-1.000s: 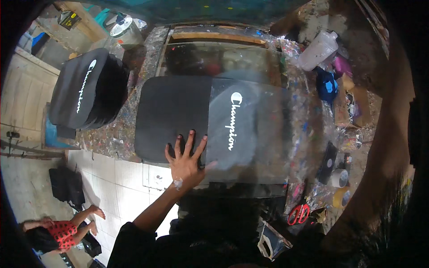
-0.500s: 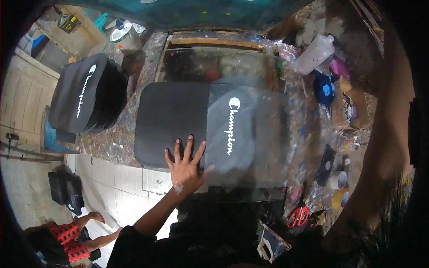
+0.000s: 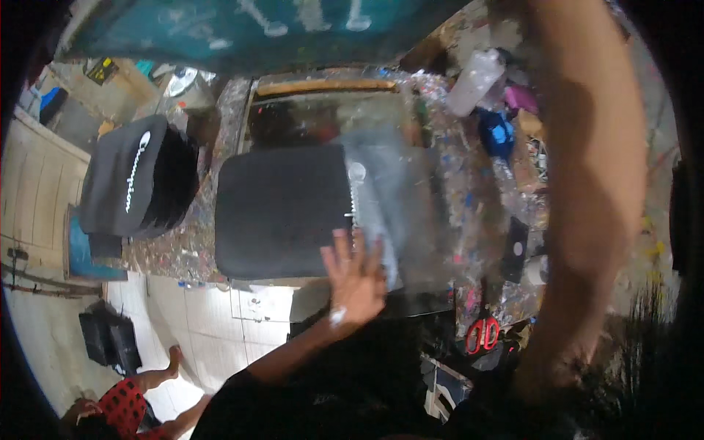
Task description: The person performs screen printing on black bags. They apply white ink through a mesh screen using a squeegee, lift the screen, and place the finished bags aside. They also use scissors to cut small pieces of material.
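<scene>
A black rounded flat panel [image 3: 282, 213] lies on the worktable in front of me. A greyish see-through sheet [image 3: 396, 191] adjoins its right edge. White lettering along that seam looks narrowed and blurred. My left hand [image 3: 357, 286] is open at the sheet's near end, fingers spread and pointing away from me, their tips over the seam. Motion blurs it slightly, and I cannot tell how firmly it touches. My right forearm [image 3: 594, 169] rises along the right side and leaves the picture at the top, its hand out of sight. A teal framed screen [image 3: 242, 33] tilts above the far side.
A stack of black panels [image 3: 121, 172] with white lettering stands left. Red-handled scissors [image 3: 482, 335] lie near right. Beyond are a translucent jug [image 3: 475, 82], a blue item [image 3: 497, 134] and a metal can [image 3: 181, 86]. Another person's legs [image 3: 158, 374] show at lower left.
My left hand has moved right, from the black panel to the see-through sheet. The lettering looks narrower and closer to the seam. The teal screen shows lower in view; my right forearm appears further left.
</scene>
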{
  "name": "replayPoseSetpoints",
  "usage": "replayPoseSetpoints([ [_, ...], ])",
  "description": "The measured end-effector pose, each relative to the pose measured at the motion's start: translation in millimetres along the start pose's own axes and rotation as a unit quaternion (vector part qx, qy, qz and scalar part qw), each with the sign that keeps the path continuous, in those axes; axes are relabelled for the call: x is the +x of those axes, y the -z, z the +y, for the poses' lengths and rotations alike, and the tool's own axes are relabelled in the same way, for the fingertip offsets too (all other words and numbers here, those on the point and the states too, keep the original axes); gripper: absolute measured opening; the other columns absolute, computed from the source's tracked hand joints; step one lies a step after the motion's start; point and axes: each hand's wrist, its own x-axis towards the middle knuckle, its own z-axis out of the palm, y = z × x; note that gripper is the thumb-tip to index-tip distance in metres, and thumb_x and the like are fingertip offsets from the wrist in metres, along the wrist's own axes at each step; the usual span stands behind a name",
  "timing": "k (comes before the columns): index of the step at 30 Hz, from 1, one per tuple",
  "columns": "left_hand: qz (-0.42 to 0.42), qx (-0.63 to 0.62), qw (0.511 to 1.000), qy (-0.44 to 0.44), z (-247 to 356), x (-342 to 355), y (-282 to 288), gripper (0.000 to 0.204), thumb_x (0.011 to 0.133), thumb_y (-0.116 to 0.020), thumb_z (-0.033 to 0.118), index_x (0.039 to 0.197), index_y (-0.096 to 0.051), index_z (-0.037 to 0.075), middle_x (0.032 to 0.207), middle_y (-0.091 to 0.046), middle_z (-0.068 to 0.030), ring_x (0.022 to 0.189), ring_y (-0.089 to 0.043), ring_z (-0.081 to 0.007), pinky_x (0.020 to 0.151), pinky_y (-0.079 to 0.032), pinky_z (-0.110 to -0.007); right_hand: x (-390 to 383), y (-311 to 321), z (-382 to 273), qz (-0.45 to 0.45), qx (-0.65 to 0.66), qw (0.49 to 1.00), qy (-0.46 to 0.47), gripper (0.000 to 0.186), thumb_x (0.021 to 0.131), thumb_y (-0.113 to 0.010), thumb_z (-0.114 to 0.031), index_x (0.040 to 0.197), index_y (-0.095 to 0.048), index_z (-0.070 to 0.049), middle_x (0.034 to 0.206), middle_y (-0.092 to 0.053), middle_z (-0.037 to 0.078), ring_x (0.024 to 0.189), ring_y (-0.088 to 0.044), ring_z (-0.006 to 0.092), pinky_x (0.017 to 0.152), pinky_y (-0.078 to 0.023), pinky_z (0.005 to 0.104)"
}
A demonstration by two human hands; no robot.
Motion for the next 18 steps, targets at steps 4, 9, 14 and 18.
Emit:
replayPoseSetpoints([
  [4,-0.092,-0.432,0.895,0.055,43.1,71.8,54.9,0.026,0.091,-0.066,0.009,0.116,-0.071,0.006,0.13,-0.065,-0.0181,0.124,-0.06,-0.0316,0.108,-0.043,-0.042,-37.2,30.7,-13.0,0.01,0.012,0.999,-0.037,0.046,0.1,-0.053,-0.041,0.108,-0.073,0.0,0.106,-0.071,0.024,0.097,-0.069,0.0342,0.09,-0.054,0.0479],
  [9,0.297,-0.56,0.772,0.051,11.2,67.9,181.7,0.049,0.101,-0.06,0.029,0.141,-0.048,0.004,0.137,-0.058,-0.0177,0.113,-0.064,-0.0311,0.094,-0.056,-0.044,-120.6,-35.7,-82.0,0.074,0.037,0.995,-0.056,0.047,0.094,-0.055,-0.044,0.086,-0.078,-0.004,0.088,-0.075,0.019,0.087,-0.074,0.0355,0.078,-0.057,0.0479],
  [14,0.145,-0.669,0.705,0.186,-26.6,-30.2,142.0,0.052,0.104,-0.053,0.044,0.145,-0.05,0.012,0.141,-0.057,-0.0096,0.129,-0.055,-0.0288,0.108,-0.044,-0.047,-299.2,-142.9,-132.4,0.16,0.112,0.975,-0.104,0.054,0.094,-0.06,-0.053,0.11,-0.067,-0.002,0.112,-0.064,0.018,0.111,-0.059,0.0307,0.11,-0.03,0.0578],
  [18,0.071,-0.633,0.693,0.337,-68.0,-64.5,67.5,0.056,0.104,-0.057,0.04,0.136,-0.052,-0.006,0.127,-0.063,-0.0172,0.116,-0.062,-0.027,0.1,-0.05,-0.044,-447.1,-136.7,-114.2,0.213,0.094,0.911,-0.341,0.04,0.084,-0.075,-0.029,0.114,-0.065,-0.004,0.111,-0.064,0.018,0.108,-0.059,0.0375,0.095,-0.042,0.0526],
])
